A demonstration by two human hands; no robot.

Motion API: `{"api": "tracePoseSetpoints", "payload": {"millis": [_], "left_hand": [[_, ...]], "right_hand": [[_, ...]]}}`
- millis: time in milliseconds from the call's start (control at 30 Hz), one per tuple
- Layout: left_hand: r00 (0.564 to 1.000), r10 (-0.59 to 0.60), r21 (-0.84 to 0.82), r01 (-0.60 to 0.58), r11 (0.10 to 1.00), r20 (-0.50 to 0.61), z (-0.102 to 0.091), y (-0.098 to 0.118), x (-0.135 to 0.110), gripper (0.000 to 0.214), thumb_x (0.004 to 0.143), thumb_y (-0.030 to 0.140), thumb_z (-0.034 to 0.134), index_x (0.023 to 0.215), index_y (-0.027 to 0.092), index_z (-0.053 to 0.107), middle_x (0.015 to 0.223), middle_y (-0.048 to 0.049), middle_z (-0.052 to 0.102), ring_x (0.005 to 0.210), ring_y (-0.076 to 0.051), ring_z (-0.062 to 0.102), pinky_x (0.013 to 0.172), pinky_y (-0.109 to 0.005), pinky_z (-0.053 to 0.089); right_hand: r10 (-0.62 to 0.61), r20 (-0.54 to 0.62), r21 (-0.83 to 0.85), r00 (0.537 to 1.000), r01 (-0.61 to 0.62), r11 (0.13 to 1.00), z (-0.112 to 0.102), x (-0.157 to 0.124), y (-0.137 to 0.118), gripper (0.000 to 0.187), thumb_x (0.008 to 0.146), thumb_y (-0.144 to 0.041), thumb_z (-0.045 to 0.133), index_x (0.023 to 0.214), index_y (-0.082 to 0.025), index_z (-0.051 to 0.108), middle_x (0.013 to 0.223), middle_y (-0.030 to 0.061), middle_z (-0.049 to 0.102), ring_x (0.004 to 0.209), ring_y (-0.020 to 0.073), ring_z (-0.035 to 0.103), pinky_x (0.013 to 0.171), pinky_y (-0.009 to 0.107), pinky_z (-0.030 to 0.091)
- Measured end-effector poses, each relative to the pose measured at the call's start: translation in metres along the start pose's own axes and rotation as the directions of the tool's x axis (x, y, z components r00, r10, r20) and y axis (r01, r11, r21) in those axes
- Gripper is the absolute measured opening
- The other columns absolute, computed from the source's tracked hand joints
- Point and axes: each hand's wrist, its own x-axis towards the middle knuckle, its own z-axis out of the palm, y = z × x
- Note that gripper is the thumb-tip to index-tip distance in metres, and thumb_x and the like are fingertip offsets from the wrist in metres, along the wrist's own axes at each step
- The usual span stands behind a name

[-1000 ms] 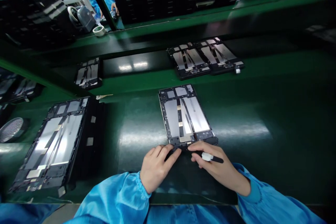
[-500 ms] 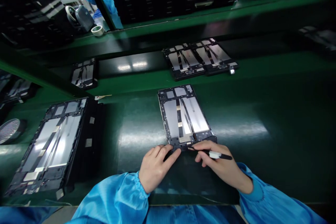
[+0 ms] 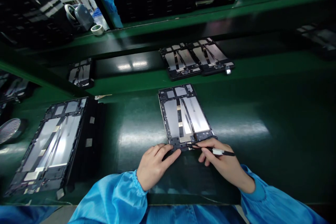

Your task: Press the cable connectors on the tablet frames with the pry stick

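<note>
An opened tablet [image 3: 187, 112], its silvery back plate and dark ribbon cables showing, lies on the green bench in front of me. At its lower left corner my left hand [image 3: 156, 164] presses and steadies it, fingers on the corner and thumb along the bottom edge. Pinched in my right hand [image 3: 223, 161] are black tweezers [image 3: 219, 152] with a white band. Their tip touches the tablet's bottom edge, near small gold-coloured contacts. Exactly what the tip meets is too small to make out.
To the left stands a stack of similar opened tablets [image 3: 55, 140], beside a round metal-faced object [image 3: 12, 131]. Further tablets [image 3: 181, 59] lie on the dark belt [image 3: 126, 64] behind. A tape roll [image 3: 97, 29] sits on the back ledge by a green post [image 3: 34, 66].
My right hand and the tweezers have shifted slightly right, and the tip has turned at the bottom edge. The tablets on the belt have slid a little left. My left hand stays at the corner.
</note>
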Motion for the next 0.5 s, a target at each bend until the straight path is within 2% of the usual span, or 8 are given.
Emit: {"api": "tracePoseSetpoints", "payload": {"millis": [167,300,367,500], "left_hand": [[1.000,0.031,0.016,-0.031,0.999,-0.004,-0.004,-0.005,-0.002,0.030,0.100,0.016,0.047,0.127,0.022,0.060,0.120,-0.0064,0.065,0.108,-0.018,0.058,0.084,-0.030,0.051],[0.999,0.032,-0.004,-0.032,0.999,-0.007,-0.004,-0.007,-0.001,0.030,0.100,0.016,0.048,0.127,0.021,0.060,0.120,-0.0058,0.066,0.107,-0.019,0.058,0.084,-0.031,0.050],[1.000,0.028,-0.002,-0.028,1.000,-0.003,-0.005,-0.005,-0.002,0.030,0.100,0.017,0.047,0.126,0.021,0.060,0.120,-0.0066,0.066,0.107,-0.019,0.058,0.084,-0.031,0.049],[0.997,0.076,-0.063,-0.076,0.995,-0.005,-0.007,0.010,-0.005,0.029,0.099,0.015,0.049,0.125,0.018,0.061,0.123,-0.0070,0.065,0.111,-0.019,0.056,0.084,-0.030,0.047]], "right_hand": [[-0.118,0.177,0.001,0.977,0.120,0.993,0.007,0.006,-0.011,0.017,0.096,-0.028,0.057,0.105,-0.021,0.070,0.091,0.0061,0.076,0.065,0.0157,0.071,0.061,0.027,0.060],[-0.153,0.232,-0.032,0.960,0.165,0.986,0.009,0.010,-0.019,0.017,0.096,-0.027,0.056,0.104,-0.022,0.070,0.099,0.0065,0.075,0.076,0.0182,0.073,0.070,0.030,0.061],[-0.108,0.237,-0.026,0.966,0.117,0.993,0.007,0.010,-0.023,0.017,0.095,-0.030,0.056,0.101,-0.022,0.070,0.093,0.0058,0.075,0.073,0.0179,0.072,0.063,0.028,0.060],[0.089,0.213,-0.014,0.973,-0.088,0.996,-0.001,0.005,-0.022,0.019,0.092,-0.038,0.062,0.096,-0.020,0.068,0.077,0.0024,0.070,0.058,0.0143,0.066,0.049,0.023,0.056]]}}
